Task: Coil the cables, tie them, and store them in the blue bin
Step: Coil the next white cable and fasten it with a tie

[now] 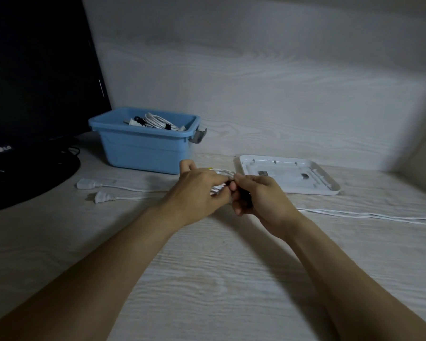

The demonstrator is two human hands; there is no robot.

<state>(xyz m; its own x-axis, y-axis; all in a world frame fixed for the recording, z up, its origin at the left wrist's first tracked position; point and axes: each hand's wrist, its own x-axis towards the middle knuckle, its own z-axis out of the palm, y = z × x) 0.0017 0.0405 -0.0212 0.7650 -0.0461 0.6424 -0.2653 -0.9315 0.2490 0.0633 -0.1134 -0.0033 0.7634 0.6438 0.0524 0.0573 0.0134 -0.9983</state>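
My left hand (199,190) grips a small coil of white cable (223,174) above the middle of the table. Close beside it, my right hand (258,195) pinches a dark tie (231,185) at the coil; most of the coil is hidden by my fingers. The blue bin (143,148) stands behind, to the left, with a tied white cable bundle (155,121) inside. A loose white cable (133,190) with a plug and a socket end lies on the table left of my hands. Another white cable (369,215) runs off to the right.
A white tray (330,187) holding two small dark pieces sits right of the bin. A dark monitor (35,82) on a round black base fills the left side. A pale wall closes the back and right.
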